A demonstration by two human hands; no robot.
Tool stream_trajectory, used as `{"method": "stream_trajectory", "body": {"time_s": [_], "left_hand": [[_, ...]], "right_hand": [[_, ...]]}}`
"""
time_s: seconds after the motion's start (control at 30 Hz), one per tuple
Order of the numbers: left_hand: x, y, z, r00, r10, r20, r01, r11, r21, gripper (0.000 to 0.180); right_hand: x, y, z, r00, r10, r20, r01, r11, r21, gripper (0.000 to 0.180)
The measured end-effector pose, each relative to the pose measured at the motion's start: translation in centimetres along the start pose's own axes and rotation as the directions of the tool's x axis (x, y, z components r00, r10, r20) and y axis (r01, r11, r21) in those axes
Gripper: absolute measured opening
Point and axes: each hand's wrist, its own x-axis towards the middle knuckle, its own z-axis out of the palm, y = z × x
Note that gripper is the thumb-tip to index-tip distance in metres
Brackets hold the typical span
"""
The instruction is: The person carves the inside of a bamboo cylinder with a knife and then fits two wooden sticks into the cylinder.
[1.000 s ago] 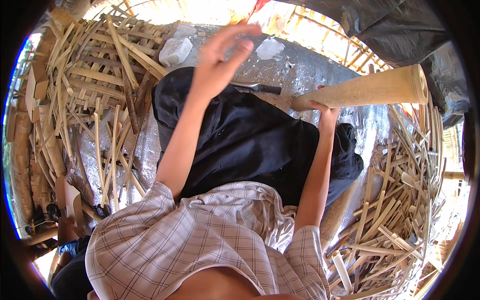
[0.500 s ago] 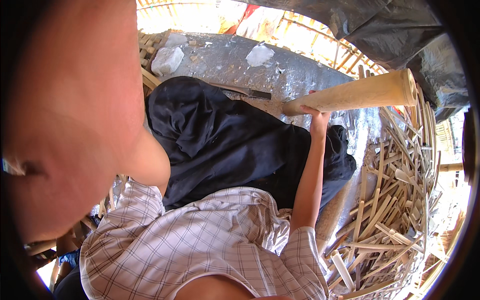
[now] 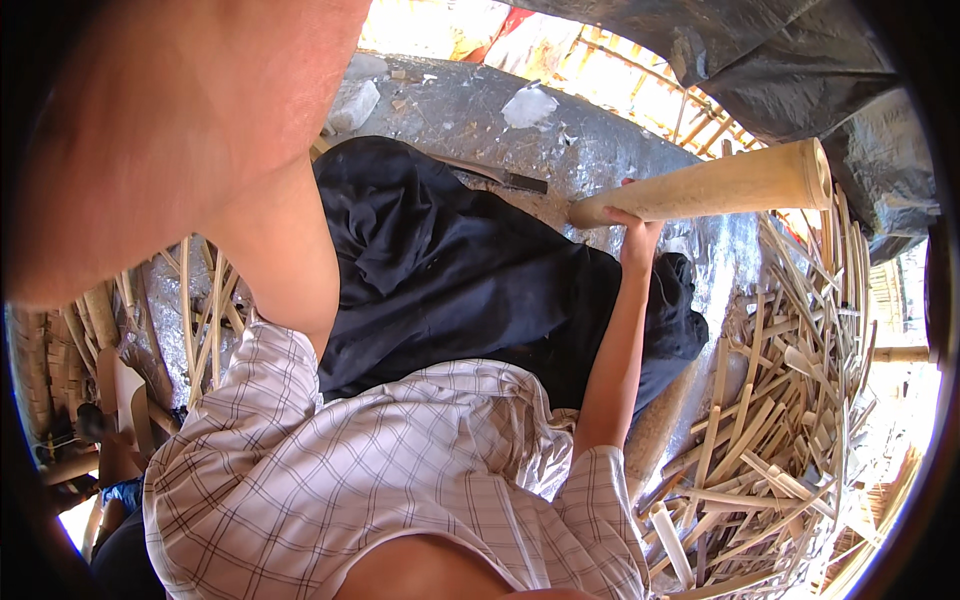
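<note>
While our left hand point(image 3: 190, 140) looms blurred against the lens at upper left, we cannot tell its grip, its fingers being out of sight. We note our right hand point(image 3: 637, 226) wrapped around the narrower end of a bamboo tube point(image 3: 715, 188), thumb on the near side; the tube slants rightward beyond our dark trousers point(image 3: 470, 280), hollow end outward. Near our knee lies a black-handled tool point(image 3: 525, 183); at right we record a pile of split bamboo strips point(image 3: 770, 460).

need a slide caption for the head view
Right hand grips a bamboo tube near one end, heaped strips at right, left arm blurred near the camera.
</note>
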Motion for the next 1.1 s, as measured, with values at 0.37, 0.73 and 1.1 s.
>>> {"method": "stream_trajectory", "body": {"time_s": [0.37,0.73,1.1], "left_hand": [[1.6,1.1,0.5,0.999,-0.039,0.025,0.040,0.997,-0.062,0.070],[1.9,2.0,0.8,0.999,-0.037,0.036,0.040,0.994,-0.097,0.068],[2.6,2.1,0.7,0.998,-0.060,0.037,0.064,0.992,-0.108,0.067]], "right_hand": [[0.2,0.4,1.2,1.000,-0.012,0.017,0.012,0.999,0.033,0.066],[0.2,0.4,1.4,1.000,-0.017,0.000,0.017,0.999,0.030,0.069],[0.3,0.9,0.6,0.999,-0.003,0.040,0.003,1.000,-0.008,0.070]]}}
